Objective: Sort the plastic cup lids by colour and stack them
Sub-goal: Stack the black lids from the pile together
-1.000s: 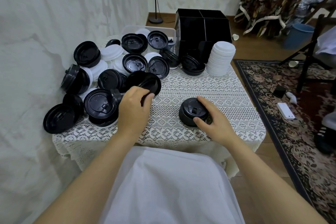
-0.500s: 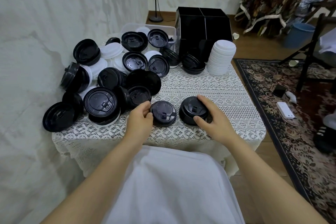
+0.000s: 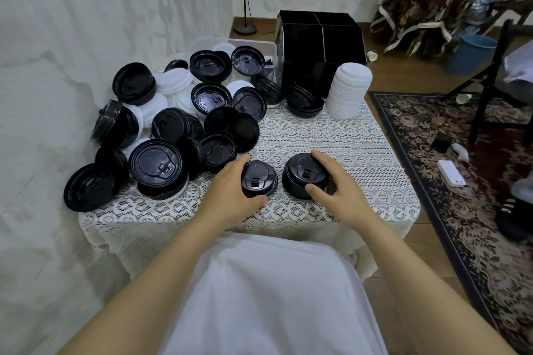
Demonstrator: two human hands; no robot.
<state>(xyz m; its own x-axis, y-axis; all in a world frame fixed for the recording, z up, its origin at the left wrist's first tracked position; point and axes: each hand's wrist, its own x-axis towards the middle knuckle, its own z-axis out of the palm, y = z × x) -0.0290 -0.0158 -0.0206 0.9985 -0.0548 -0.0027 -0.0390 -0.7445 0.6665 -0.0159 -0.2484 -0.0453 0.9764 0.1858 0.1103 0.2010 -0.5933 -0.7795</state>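
My left hand (image 3: 230, 192) grips a single black lid (image 3: 257, 178) just above the lace tablecloth, close beside a short stack of black lids (image 3: 302, 179). My right hand (image 3: 337, 184) holds that stack, thumb at its front and fingers over its far rim. A loose heap of black and white lids (image 3: 178, 118) fills the table's left half. At the back stand a tall stack of white lids (image 3: 349, 92) and a low stack of black lids (image 3: 304, 102).
A black divided organiser (image 3: 318, 46) and a clear plastic tub (image 3: 259, 45) sit at the table's (image 3: 331, 138) back edge. A wall runs along the left. On the right are a patterned rug (image 3: 461, 210), a chair (image 3: 496, 66) and a blue bin (image 3: 473, 53).
My left hand took a black lid from the heap and carried it right, up beside the stack. My right hand stayed on the stack.
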